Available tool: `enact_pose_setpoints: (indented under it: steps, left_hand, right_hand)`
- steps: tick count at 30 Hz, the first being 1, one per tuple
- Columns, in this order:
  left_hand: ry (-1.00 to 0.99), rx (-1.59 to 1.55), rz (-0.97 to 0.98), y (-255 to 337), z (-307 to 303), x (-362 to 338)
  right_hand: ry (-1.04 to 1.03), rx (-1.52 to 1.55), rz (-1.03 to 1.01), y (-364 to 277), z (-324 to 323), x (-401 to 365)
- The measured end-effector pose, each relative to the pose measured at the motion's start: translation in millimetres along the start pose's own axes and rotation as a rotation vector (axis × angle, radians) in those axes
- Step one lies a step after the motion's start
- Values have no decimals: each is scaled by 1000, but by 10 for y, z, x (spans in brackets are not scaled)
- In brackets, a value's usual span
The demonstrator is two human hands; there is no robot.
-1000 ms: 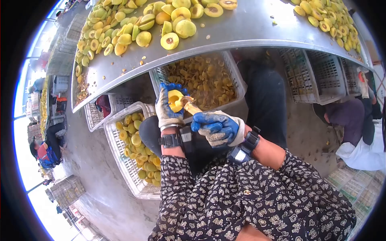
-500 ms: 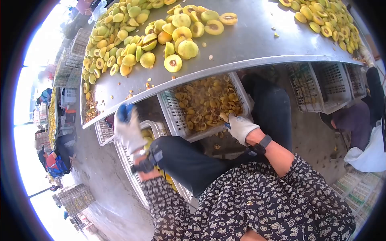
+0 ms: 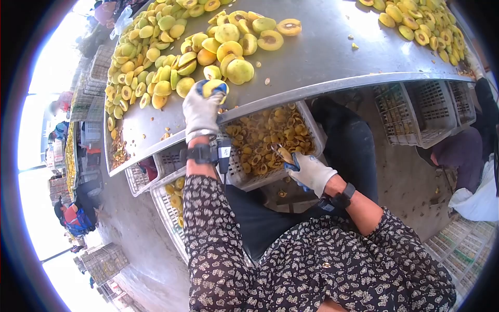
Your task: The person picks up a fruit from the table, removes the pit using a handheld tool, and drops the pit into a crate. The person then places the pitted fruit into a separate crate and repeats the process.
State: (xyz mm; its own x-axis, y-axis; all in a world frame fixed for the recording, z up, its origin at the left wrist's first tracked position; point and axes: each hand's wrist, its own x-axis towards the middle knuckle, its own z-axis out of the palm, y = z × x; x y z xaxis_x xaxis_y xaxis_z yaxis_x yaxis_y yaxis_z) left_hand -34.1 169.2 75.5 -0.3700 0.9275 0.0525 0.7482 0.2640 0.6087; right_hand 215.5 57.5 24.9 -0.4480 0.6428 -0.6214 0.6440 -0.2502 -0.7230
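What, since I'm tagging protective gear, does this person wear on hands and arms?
The left hand and right hand wear pale knit gloves with blue coating on the fingers. Each wrist carries a black strap with a small device. The sleeves are dark with a pale print.

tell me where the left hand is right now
Head view, left of centre: the left hand is up at the near edge of the metal table, closed on a yellow fruit beside the fruit pile, above the crate of scraps.
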Motion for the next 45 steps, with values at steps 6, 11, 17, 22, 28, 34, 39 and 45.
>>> enact_pose_setpoints:
  steps: [6, 11, 17, 22, 28, 34, 39, 45]
  left_hand:
    - [33, -1261, -192, 271, -270, -926]
    - [-29, -1258, -394, 32, 44, -1562]
    - [-132, -1382, -307, -175, 64, -1873]
    - [-85, -1196, -262, -274, 91, -1876]
    - [53, -863, -51, -402, 168, -1882]
    - [-12, -1464, -248, -366, 170, -1916]
    - [-43, -1668, -376, -443, 256, -1883]
    - [4, -1695, -529, -420, 339, -1831]
  right_hand:
    - [83, 860, -198, -344, -29, -130]
    - [40, 963, -174, -719, 91, -178]
    - [-10, 404, -266, -708, 269, -96]
    - [84, 361, -274, -690, 303, -108]
    - [220, -138, -327, -487, 424, -335]
    - [70, -287, -261, -615, 454, -417]
    - [43, -361, -250, -556, 524, -420]
    - [108, -375, -354, -438, 631, -443]
